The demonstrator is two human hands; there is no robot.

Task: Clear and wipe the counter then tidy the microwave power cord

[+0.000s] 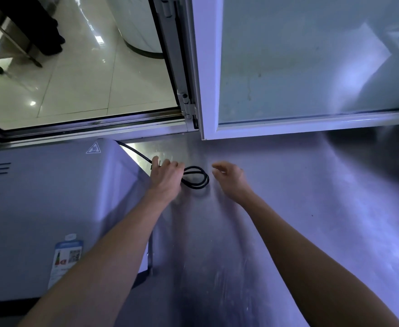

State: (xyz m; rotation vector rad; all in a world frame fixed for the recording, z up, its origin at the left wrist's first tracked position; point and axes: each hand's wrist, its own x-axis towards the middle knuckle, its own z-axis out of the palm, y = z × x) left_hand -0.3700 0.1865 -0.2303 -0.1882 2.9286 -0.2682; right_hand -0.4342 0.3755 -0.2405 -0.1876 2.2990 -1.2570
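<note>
A white microwave (47, 208) stands on the left of the steel counter (288, 220). Its black power cord (199, 178) runs out from behind the microwave's back right corner and is gathered into a small coil on the counter. My left hand (165, 178) grips the gathered cord at the coil's left side, beside the microwave. My right hand (230, 177) hovers just right of the coil with loosely curled fingers and holds nothing. The plug is hidden.
A white-framed window pane (311, 67) swings open over the back of the counter. To its left an open window sill (87, 126) looks down on a tiled floor. A sticker (67, 256) is on the microwave's top.
</note>
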